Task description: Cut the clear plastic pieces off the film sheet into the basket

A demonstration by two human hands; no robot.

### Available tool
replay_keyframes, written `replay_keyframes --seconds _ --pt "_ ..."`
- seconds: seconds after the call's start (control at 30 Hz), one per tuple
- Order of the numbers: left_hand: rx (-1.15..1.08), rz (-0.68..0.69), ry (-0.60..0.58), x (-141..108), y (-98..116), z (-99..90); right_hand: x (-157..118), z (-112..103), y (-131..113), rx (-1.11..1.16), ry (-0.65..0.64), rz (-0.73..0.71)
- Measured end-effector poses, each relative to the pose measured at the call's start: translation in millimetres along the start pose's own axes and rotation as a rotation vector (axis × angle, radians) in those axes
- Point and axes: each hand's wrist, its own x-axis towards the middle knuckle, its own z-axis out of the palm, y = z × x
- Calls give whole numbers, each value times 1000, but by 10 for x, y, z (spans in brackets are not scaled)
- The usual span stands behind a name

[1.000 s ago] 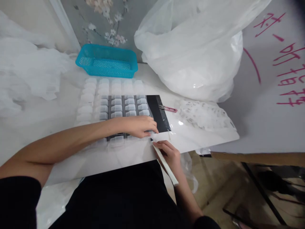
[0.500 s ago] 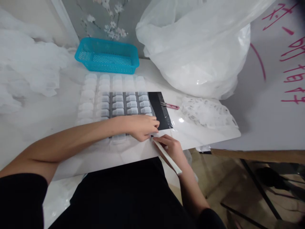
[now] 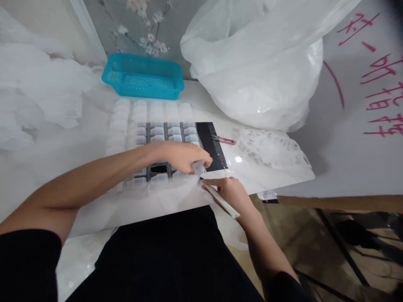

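My left hand (image 3: 188, 157) reaches over the rows of translucent plastic pieces (image 3: 157, 131) and pinches one small translucent piece (image 3: 199, 168). Just in front of it, my right hand (image 3: 231, 191) is closed around a long white tool (image 3: 224, 203) with a dark tip. That tip is close to the held piece; whether they touch cannot be made out. Part of the rows lies over a black sheet (image 3: 211, 147). A dark gap (image 3: 158, 169) shows among the pieces, left of my left hand.
A blue basket (image 3: 145, 77) stands behind the rows. Pink-handled snips (image 3: 225, 140) lie by the black sheet. White netted scraps (image 3: 270, 149) are at the right, beneath a large plastic bag (image 3: 261, 71). More white material (image 3: 37, 84) is piled at the left.
My left hand has lifted slightly and the translucent piece now shows in its fingers. The right hand has shifted a little, its forefinger stretched along the tool. The dark gap has come into view.
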Motion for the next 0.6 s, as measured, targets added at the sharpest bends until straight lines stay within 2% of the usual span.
replay_keyframes --seconds 0.1,0.2,0.3,0.4,0.47,0.6 --pt "-18 -66 25 -87 -8 -38 -15 32 18 51 12 -11" --pt "-5 -56 50 -136 13 20 -57 95 42 327 44 -25" --pt "5 -6 90 -173 25 114 -106 199 48 629 235 51" --pt "2 2 133 -210 11 178 -113 327 21 789 406 182" --pt "-7 -5 152 -227 0 200 -90 394 -13 837 423 240" --pt "-37 2 198 -229 -8 234 -40 432 -86 746 321 266"
